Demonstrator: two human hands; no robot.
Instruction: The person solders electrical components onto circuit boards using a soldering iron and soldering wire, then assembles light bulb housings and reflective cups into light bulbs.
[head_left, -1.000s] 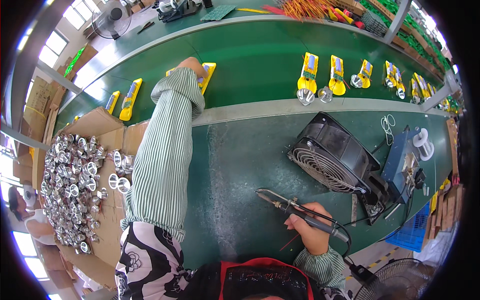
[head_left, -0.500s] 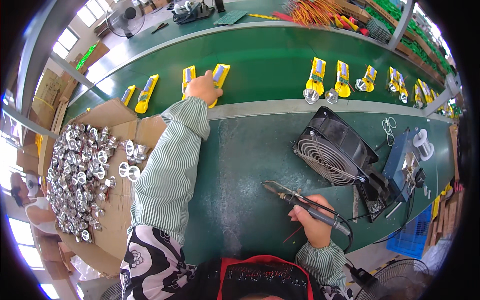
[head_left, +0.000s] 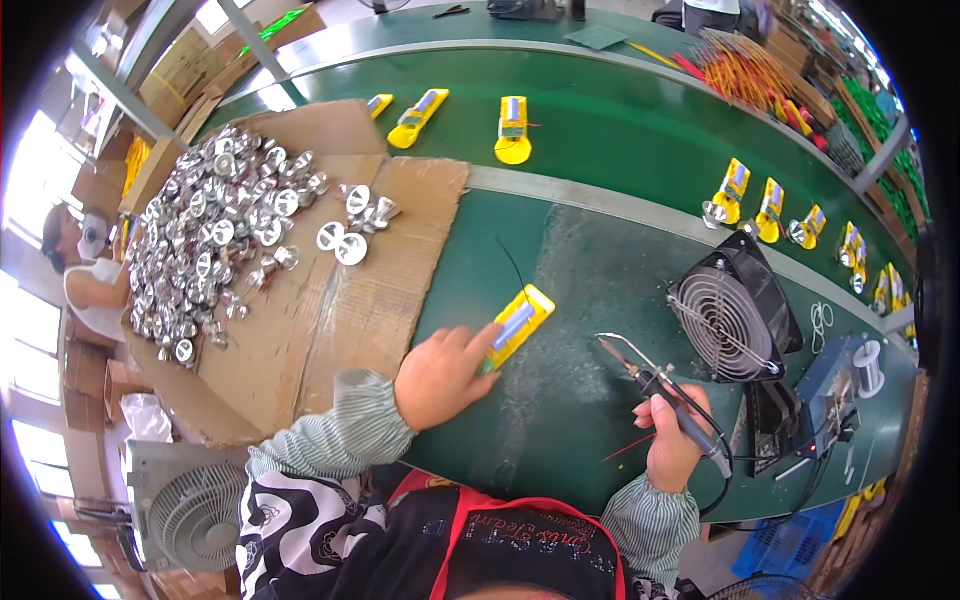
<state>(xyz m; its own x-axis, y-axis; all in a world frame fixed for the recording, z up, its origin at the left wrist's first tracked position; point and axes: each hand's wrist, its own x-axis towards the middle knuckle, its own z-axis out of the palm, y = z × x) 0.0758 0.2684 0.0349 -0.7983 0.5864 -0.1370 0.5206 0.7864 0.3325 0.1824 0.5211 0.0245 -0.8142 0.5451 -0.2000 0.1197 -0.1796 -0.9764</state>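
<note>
My left hand (head_left: pixel 445 378) is closed on the lower end of a yellow flashlight half-shell (head_left: pixel 536 308), just over the green bench (head_left: pixel 470 460). A blue-grey cylindrical cell lies in the shell, and a thin black wire sticks up from it. My fingers hide its lower part. In my right hand (head_left: pixel 672 452) is a soldering iron (head_left: pixel 690 425), gripped like a pen. Its tip and a thin curved metal tube point up and left, apart from the shell. A red wire (head_left: pixel 628 447) lies beside my right hand.
Silver reflector cups (head_left: pixel 222 232) heap on a cardboard sheet (head_left: pixel 350 300) at left. A black fan (head_left: pixel 725 320) and a blue-grey soldering station (head_left: pixel 835 385) with a solder spool (head_left: pixel 868 368) stand right. More yellow shells (head_left: pixel 513 135) lie along the green belt (head_left: pixel 620 135) beyond a metal rail.
My left hand has drawn back from the belt to the bench, bringing one yellow half-shell with it. My right hand still holds the iron. The whole view has shifted and tilted.
</note>
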